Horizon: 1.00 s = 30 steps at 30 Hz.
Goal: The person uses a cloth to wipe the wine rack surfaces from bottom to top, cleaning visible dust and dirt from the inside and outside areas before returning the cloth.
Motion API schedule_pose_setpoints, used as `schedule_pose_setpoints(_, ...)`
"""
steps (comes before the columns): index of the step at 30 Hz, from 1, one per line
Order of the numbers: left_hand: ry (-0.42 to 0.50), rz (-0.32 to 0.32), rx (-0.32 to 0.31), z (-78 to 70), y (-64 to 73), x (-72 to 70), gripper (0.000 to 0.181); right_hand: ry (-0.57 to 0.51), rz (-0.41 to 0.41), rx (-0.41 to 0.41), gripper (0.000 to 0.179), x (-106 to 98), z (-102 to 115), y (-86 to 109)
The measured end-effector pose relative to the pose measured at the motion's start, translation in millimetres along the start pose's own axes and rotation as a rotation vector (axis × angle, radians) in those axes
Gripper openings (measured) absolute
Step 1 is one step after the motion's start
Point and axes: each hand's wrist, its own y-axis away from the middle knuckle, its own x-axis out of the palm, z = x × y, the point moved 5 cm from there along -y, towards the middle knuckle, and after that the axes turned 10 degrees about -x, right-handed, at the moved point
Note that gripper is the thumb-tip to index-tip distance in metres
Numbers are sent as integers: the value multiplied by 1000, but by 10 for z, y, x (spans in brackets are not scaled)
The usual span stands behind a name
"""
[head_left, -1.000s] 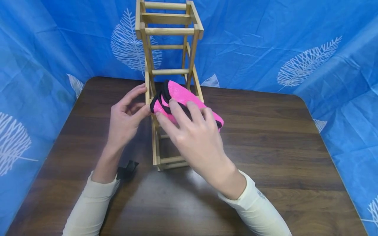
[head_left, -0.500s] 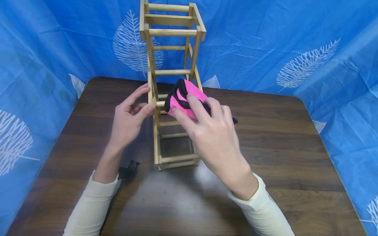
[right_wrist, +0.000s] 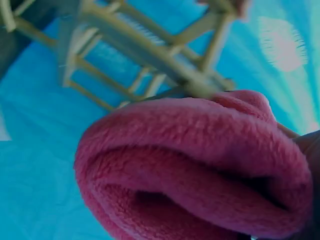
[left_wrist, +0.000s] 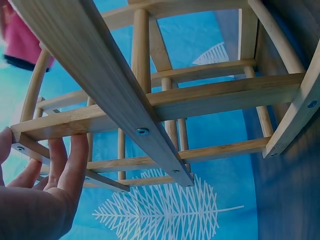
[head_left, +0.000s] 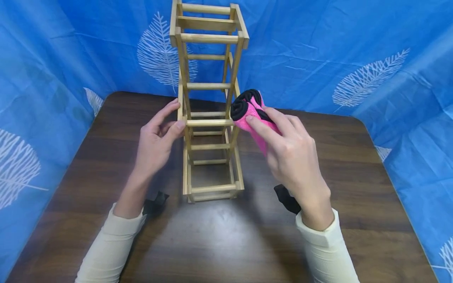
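Observation:
A tall wooden rack [head_left: 209, 123] with several rungs and tiers stands on the table. My left hand [head_left: 153, 143] holds its left side at mid height, thumb on the near part and fingers farther back. In the left wrist view the fingers [left_wrist: 75, 160] reach round a wooden bar. To the right of the rack, my right hand [head_left: 291, 153] grips a folded pink towel [head_left: 259, 139] with black edging. Its black rolled end points toward the rack, close to the right upright. The right wrist view shows the towel's thick fuzzy folds [right_wrist: 190, 150]; most of that hand is hidden there.
The dark wooden table [head_left: 354, 177] stretches out on both sides of the rack. A blue curtain [head_left: 293, 47] with white leaf prints hangs behind and beside it. Black straps [head_left: 287, 199] show at both wrists.
My right hand has carried the towel rightward, from in front of the rack to beside it, turning its rolled end toward the view. The left hand stays on the rack, which has shifted slightly right.

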Motion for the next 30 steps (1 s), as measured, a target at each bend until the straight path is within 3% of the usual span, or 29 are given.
schedule_pose_setpoints(8,23,10,23,-5,-18,-6,45,-170,-167,42,36,174,-243,59)
schedule_pose_setpoints(11,30,0,26,-4,-23,-6,46,-195,-192,58,37,196,-272,67)
schedule_pose_setpoints(14,19,-9,20,-4,-21,-17,46,-199,-187,64,38,214,-276,60)
schedule_pose_setpoints(20,15,-50,32,-36,18,-111,44,-182,-93,64,43,355,-305,-115)
schedule_pose_setpoints(30,105,5,-21,-4,-2,-7,49,-198,-107,194,46,509,-536,-190)
